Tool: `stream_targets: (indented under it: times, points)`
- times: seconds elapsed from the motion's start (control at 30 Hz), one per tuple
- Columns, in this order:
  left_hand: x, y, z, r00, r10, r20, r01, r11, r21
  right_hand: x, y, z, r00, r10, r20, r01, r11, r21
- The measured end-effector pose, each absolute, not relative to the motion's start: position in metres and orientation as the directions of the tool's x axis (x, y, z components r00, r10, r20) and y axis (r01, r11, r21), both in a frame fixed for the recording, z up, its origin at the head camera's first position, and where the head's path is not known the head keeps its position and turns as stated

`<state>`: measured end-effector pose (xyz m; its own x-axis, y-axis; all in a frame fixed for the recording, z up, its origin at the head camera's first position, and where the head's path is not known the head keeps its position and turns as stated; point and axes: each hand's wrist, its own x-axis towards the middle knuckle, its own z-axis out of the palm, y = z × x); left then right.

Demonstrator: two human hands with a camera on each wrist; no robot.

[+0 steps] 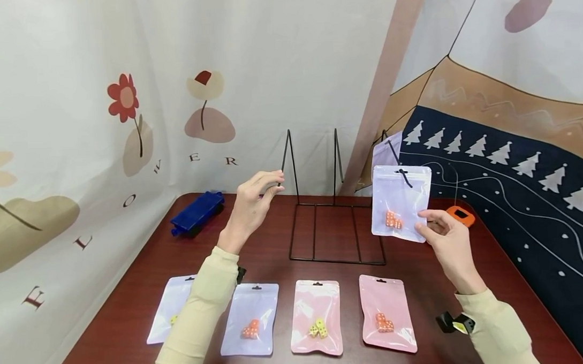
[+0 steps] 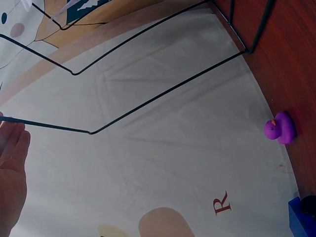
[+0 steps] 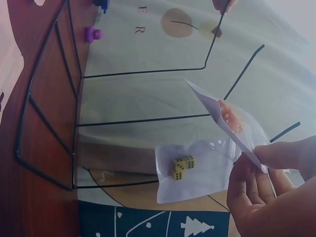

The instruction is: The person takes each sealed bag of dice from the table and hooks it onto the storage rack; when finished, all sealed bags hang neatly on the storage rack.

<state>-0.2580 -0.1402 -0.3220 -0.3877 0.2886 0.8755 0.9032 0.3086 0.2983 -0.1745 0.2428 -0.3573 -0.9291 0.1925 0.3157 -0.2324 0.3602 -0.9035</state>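
Reddish-brown table (image 1: pixel 131 294), flower-printed curtain (image 1: pixel 77 130), perhaps a tree-patterned hanging (image 1: pixel 513 169).

Person, two arms in view. Both arms covered by long, close-fitting sleeves of pale cream-yellow fabric, lightly creased, ending at the wrists. Left hand (image 1: pixel 254 205) bare, no rings or watch visible. Right hand (image 1: pixel 448 241) bare likewise. Black strap with a small black mount at each wrist, under the cuff: one at centre left of the head view, one at lower right.
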Motion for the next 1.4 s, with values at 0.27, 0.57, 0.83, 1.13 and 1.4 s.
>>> stream_targets:
  times: [0.27,0.57,0.83,1.13,1.4]
  points:
    - [-0.255,-0.140,-0.320,-0.387,0.299,0.872,0.901,0.324,0.289,-0.187,0.240,-0.355,-0.927,0.203,0.315,-0.241,0.322,-0.916]
    - [-0.255,-0.141,-0.316,-0.369,0.302,0.879,0.906,0.328,0.267,-0.203,0.239,-0.351,-0.925,0.205,0.319,-0.258,0.276,-0.926]
    - [-0.254,-0.140,-0.317,-0.390,0.312,0.866,0.899,0.332,0.285,-0.214,0.237,-0.347,-0.920,0.225,0.320,-0.252,0.286,-0.924]
    - [-0.253,-0.138,-0.319,-0.389,0.303,0.870,0.902,0.320,0.291,-0.227,0.233,-0.343,-0.923,0.236,0.303,-0.243,0.251,-0.937]
    - [-0.251,-0.136,-0.319,-0.398,0.294,0.869,0.899,0.315,0.305,-0.241,0.230,-0.339,-0.919,0.245,0.308,-0.258,0.216,-0.942]
